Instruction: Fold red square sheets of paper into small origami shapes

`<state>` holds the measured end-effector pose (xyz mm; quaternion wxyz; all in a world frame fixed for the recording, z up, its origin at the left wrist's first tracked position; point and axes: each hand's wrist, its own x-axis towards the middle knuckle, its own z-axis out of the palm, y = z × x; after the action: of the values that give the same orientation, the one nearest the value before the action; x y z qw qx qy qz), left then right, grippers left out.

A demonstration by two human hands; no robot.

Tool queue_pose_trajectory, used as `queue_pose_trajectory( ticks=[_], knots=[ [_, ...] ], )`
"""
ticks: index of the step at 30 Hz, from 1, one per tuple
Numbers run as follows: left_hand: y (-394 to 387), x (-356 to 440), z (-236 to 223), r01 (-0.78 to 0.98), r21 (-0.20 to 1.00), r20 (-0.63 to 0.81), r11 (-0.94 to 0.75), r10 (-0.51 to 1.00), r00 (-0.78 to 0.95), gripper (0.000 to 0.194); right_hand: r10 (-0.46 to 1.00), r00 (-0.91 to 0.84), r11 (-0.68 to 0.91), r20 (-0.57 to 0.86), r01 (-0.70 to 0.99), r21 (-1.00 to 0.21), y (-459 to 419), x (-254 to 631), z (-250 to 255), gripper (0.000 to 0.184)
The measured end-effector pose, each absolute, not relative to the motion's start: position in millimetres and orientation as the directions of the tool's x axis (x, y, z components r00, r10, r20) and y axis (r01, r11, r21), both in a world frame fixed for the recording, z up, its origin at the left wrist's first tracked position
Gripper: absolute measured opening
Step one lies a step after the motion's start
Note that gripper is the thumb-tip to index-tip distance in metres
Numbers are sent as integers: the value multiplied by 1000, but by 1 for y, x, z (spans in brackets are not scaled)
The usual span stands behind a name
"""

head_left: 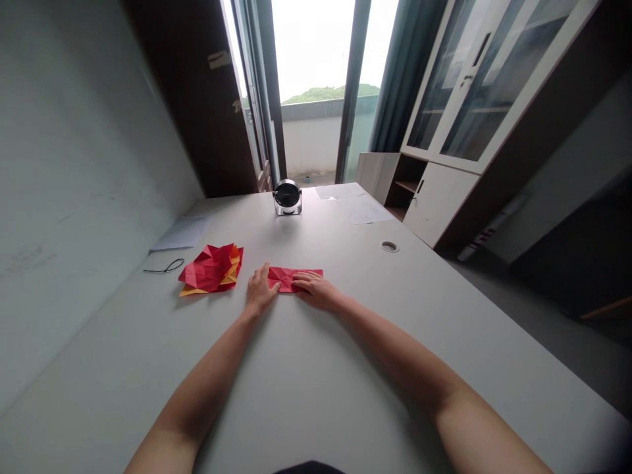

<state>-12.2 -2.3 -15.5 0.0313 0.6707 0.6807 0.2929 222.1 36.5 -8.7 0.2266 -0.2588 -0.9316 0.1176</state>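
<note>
A folded red paper strip point(296, 275) lies flat on the white table point(306, 368) in front of me. My left hand point(260, 289) rests flat at its left end, fingers stretched out and touching the paper's edge. My right hand point(316, 289) lies palm down over the strip's near right part, fingers extended and pressing on it. Left of my hands sits a crumpled pile of red and orange creased papers point(211, 268).
A small round desk fan point(287, 197) stands at the table's far middle. White sheets point(182, 233) lie at the far left, others point(355, 205) at the far right. A black cord loop point(165, 267) lies near the wall. A cable hole point(390, 246) is at the right.
</note>
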Motion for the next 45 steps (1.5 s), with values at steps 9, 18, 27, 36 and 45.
queue_pose_trajectory(
  ticks=[9, 18, 27, 36, 45],
  knots=[
    [-5, -12, -12, 812, 563, 382, -154, 920, -91, 71, 545, -752, 832, 370, 432, -348, 37, 222, -10, 35],
    [-5, -10, -9, 663, 695, 412, -277, 909, -53, 70, 463, -749, 880, 475, 323, -347, 39, 221, -8, 29],
    [-4, -6, -11, 780, 491, 343, -389, 909, 238, 38, 576, -685, 815, 446, 439, -378, 40, 221, -13, 34],
    [-8, -4, -13, 855, 261, 74, -448, 893, 445, 55, 790, -486, 607, 374, 704, -368, 48, 227, -15, 29],
    [-10, 2, -12, 878, 216, 8, -428, 900, 436, 60, 736, -650, 676, 190, 693, -251, 46, 226, -20, 51]
  ],
)
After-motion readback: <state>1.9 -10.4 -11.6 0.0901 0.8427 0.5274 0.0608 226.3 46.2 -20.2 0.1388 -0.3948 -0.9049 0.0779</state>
